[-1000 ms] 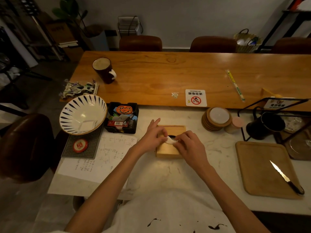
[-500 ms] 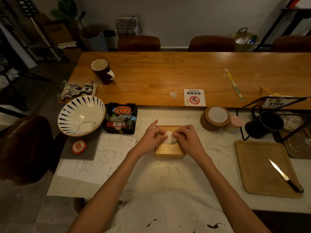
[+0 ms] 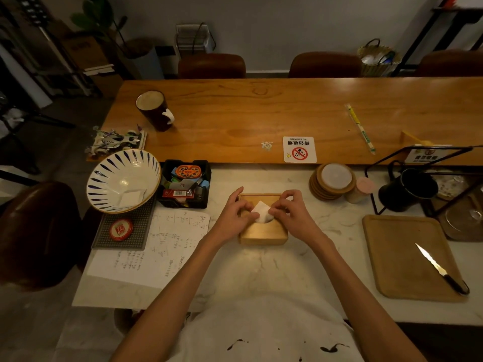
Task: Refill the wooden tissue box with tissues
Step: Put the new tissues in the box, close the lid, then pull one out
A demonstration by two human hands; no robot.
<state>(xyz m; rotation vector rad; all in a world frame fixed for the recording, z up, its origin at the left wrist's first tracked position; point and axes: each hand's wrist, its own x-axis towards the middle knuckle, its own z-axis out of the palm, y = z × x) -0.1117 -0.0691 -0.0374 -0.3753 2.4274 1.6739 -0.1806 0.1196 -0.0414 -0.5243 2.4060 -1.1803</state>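
- Apparently the refill is near its end: the wooden tissue box [image 3: 262, 223] sits closed on the marble counter [image 3: 261, 267], its lid on, directly in front of the person.
- A white tissue [image 3: 262, 215] stands up out of the round opening in the box lid, its corner pointing toward the box's far edge.
- Left hand [image 3: 236, 216] rests on the left part of the box, thumb and forefinger together on the tissue's left edge; the other fingers lie spread over the lid.
- Right hand [image 3: 290, 211] rests on the right part of the box, fingertips pinched on the tissue's right edge.
- Judgement: the stack is loaded and the lid seated; what is left is to finish drawing out and shaping the first sheet. How full the box is cannot be told, since the inside is hidden.
- Against the frame a second earlier: then only a small white scrap showed at the opening; now a larger, squarer fold stands clear above it.
- Both hands have shifted toward the box's far edge; the box itself has not visibly moved relative to the black tray [image 3: 184, 184] to its left.
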